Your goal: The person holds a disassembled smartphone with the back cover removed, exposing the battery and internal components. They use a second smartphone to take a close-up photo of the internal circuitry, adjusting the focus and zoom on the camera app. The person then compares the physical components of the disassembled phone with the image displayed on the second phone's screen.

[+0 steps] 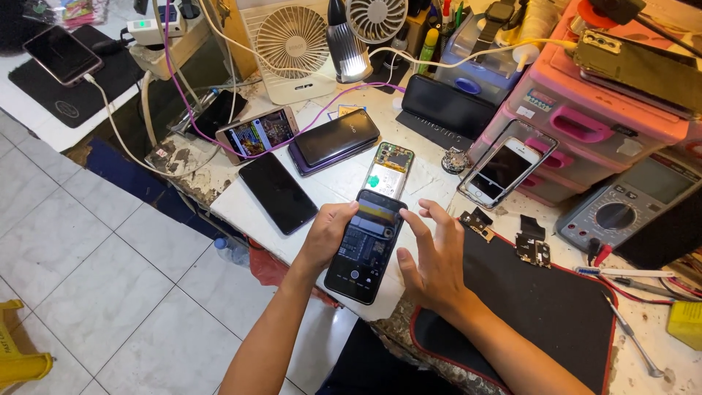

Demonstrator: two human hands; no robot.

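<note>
In the head view, the left hand (327, 235) grips a black phone (365, 246) by its left edge, lit screen up, above the near edge of the white worktable (241, 206). The right hand (431, 260) hovers just right of the phone, fingers spread and holding nothing. Right of the phone lies a black mat (541, 307); beyond its top edge rests an opened phone (389, 169). Left of the phone, a dark phone (278, 192) lies flat, with bare tabletop between them.

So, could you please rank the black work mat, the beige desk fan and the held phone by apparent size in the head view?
1. black work mat
2. beige desk fan
3. held phone, in the left hand; its nearness makes the gap to the fan unsure.
</note>
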